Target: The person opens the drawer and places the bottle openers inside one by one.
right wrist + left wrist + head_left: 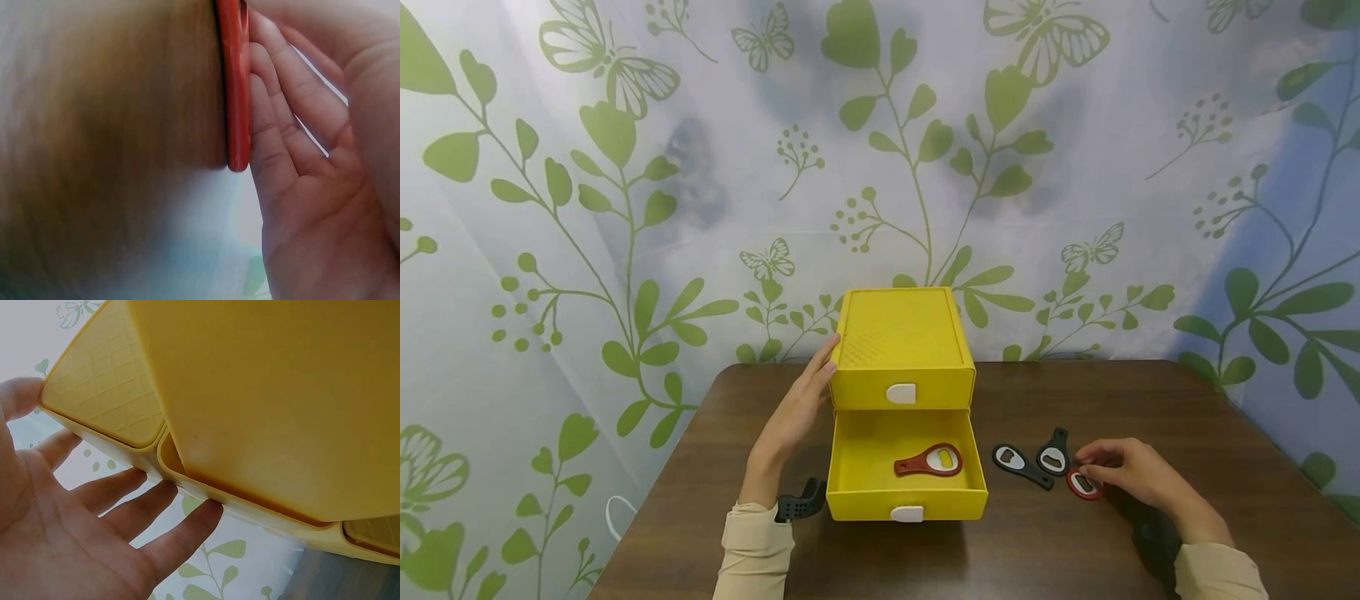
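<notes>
A yellow two-drawer box (902, 329) stands on the table with its lower drawer (842, 505) pulled out. Inside that drawer lies a red bottle opener (928, 460). My left hand (790, 421) rests its fairly straight fingers (181, 540) against the box's left side. Over to the right, my right hand (1138, 475) pinches a second red bottle opener (1085, 485) between thumb and fingers, low over the table. In the right wrist view this red opener (237, 119) appears edge-on along the fingers. Its other end is hidden by the hand.
Two black bottle openers, one (1021, 465) nearer the drawer and one (1054, 454) beside the right hand, lie on the brown table (1037, 550). The upper drawer (865, 390) is closed. A leaf-patterned curtain (760, 167) hangs behind the table. A white cable (612, 512) shows at the left edge.
</notes>
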Available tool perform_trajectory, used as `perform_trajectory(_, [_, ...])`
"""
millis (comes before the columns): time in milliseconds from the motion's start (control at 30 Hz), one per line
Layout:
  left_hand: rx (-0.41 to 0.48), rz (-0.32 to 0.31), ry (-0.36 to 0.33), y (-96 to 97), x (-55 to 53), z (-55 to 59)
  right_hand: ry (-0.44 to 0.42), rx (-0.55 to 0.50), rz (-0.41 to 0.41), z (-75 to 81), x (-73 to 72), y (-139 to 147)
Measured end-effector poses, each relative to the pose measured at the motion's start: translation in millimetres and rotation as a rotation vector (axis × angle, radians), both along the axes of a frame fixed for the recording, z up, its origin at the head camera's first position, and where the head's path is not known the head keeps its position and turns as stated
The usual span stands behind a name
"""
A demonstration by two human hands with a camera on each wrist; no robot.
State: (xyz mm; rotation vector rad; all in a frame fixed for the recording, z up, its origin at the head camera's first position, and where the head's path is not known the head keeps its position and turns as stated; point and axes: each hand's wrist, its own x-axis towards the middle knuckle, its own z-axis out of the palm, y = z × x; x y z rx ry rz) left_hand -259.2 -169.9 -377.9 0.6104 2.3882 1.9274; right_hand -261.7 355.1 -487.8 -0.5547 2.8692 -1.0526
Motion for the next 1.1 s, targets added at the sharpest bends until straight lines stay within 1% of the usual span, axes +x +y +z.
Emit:
perform_trajectory(133, [0.000,0.003,-0.004,0.1,0.2,0.2,-0.024,0.002,-0.010,-0.9,-0.3,-2])
perform_trajectory(367, [0.001,0.009,-0.010,0.6,1.1,1.0,-0.049,-0.051,0.031,-1.3,-1.5,-8])
perform_trajectory(567, [-0.002,0.009,-0.014,0.7,1.0,1.4,-0.043,-0.053,0.057,-1.6,-2.5,-11])
perform_trajectory(800, [-0.006,0.011,-0.008,0.7,1.2,3.2,-0.045,-0.054,0.065,-0.7,-4.0,-12])
perform_trajectory(1100, [-0.016,0.025,-0.012,0.5,2.5,2.1,-0.004,-0.038,0.065,-0.4,-2.2,-12])
